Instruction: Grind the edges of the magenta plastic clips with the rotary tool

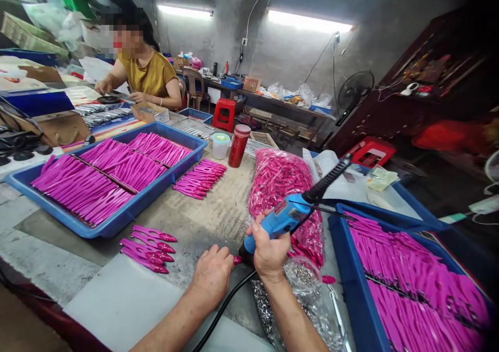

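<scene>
My right hand (271, 250) is wrapped round a blue electric screwdriver (280, 214), tilted with its black cable end up to the right and its nose down at the table. My left hand (212, 274) is closed on the table just left of that nose. A glossy dark-pink tip (237, 260) pokes out between the left fingers and the nose; the rest of this pink piece is hidden. Small screws (234, 228) lie scattered beyond the hands. To the left is a small group of pink pieces with glossy tips (150, 250), and a longer row of pink pieces (200, 178) lies farther back.
Blue trays of pink handles stand at left (117, 227) and right (339, 269). A bag of dark-pink parts (280, 172) and a bag of metal parts (263, 305) flank my right arm. A red bottle (239, 146) stands behind; a co-worker (150, 81) sits across the table.
</scene>
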A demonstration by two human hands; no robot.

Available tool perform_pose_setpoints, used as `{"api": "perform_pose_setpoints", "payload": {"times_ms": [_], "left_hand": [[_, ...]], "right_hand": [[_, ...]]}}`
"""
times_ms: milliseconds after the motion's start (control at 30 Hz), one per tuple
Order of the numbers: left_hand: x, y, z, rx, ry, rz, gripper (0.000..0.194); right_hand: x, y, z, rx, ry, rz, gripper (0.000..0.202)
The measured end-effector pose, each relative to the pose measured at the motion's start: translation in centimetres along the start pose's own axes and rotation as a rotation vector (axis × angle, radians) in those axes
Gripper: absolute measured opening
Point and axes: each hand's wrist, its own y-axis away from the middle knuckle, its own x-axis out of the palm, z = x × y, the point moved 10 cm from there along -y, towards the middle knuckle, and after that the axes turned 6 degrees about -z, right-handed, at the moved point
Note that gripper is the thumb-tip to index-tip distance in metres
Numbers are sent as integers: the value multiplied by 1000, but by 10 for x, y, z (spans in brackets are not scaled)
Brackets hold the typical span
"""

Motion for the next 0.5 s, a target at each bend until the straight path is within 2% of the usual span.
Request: {"api": "perform_pose_setpoints", "payload": {"times_ms": [167, 333, 433, 500], "left_hand": [[5, -2, 2, -24, 31, 8, 26], [7, -3, 4, -52, 54, 39, 25], [3, -2, 6, -79, 50, 41, 24], [2, -1, 6, -78, 54, 58, 23]], "right_hand": [[27, -1, -8, -54, 236, 121, 20], [49, -7, -7, -91, 388, 199, 16], [51, -7, -4, -84, 388, 212, 17], [44, -5, -3, -47, 335, 184, 19]]}}
